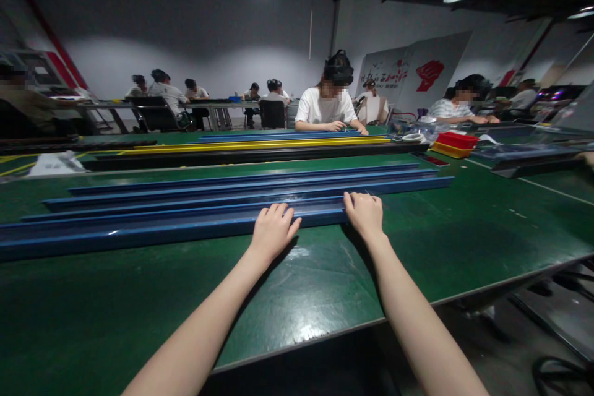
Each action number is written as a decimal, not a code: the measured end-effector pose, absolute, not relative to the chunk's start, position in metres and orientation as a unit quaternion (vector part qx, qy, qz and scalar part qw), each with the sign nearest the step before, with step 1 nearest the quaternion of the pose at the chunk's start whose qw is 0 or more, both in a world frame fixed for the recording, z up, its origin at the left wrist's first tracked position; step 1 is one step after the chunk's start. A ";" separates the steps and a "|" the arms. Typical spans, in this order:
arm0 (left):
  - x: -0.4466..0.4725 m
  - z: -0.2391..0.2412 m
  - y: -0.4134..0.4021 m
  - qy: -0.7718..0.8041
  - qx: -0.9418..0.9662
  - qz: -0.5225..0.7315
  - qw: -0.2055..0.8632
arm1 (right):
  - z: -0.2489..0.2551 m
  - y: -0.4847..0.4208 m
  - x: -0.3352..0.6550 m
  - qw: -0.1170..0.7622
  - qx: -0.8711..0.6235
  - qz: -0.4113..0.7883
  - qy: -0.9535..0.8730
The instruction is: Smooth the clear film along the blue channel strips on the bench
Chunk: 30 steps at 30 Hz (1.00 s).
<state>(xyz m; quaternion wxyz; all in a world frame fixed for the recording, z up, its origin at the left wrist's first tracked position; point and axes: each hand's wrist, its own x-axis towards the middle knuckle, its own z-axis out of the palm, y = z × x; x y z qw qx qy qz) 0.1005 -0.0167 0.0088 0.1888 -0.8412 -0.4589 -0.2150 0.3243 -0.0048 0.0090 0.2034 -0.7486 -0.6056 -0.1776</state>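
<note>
Several long blue strips (185, 210) lie side by side across the green table (325, 284). My left hand (273, 230) rests on the nearest blue strip (139, 236), its fingers curled over the strip's top edge. My right hand (365, 213) grips the right end of that same strip, fingers bent over it. Both forearms reach out from the table's near edge.
Yellow, black and blue strips (260, 147) lie farther back. A person in a white shirt (327, 108) sits opposite. A red tray (457, 141) and tape rolls stand at the right. Other people sit at far tables. The table's edge drops off at the lower right.
</note>
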 end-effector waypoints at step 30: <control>0.098 0.011 -0.014 -0.461 -0.840 -0.202 0.201 | 0.010 -0.005 0.322 0.210 -0.735 -0.169 -0.622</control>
